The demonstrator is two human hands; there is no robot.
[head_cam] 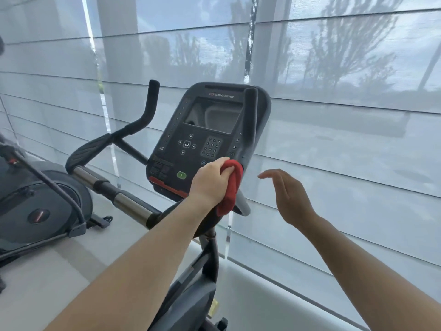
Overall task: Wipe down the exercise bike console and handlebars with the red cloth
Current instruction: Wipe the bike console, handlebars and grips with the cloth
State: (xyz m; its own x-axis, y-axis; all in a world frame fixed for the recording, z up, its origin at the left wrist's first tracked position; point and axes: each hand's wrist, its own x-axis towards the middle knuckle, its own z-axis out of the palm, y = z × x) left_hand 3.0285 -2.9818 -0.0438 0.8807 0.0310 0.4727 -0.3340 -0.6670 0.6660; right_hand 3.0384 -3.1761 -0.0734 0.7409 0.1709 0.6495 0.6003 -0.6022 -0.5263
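The exercise bike console [205, 130] is a dark tilted panel with a grey screen, a keypad and a green button. My left hand [211, 181] is shut on the red cloth [232, 187] and presses it against the console's lower right corner. My right hand [290, 195] hovers open to the right of the console, fingers apart, touching nothing. The left handlebar [114, 144] curves up and away at the left, with chrome grip sections [128, 204] below it. The right handlebar [250, 120] rises in front of the console's right edge.
A second exercise machine [40, 206] stands on the floor at the left. Sheer window blinds [334, 151] fill the background right behind the bike. The bike's frame post [207, 263] runs down between my arms. A white ledge [262, 290] lies under the window.
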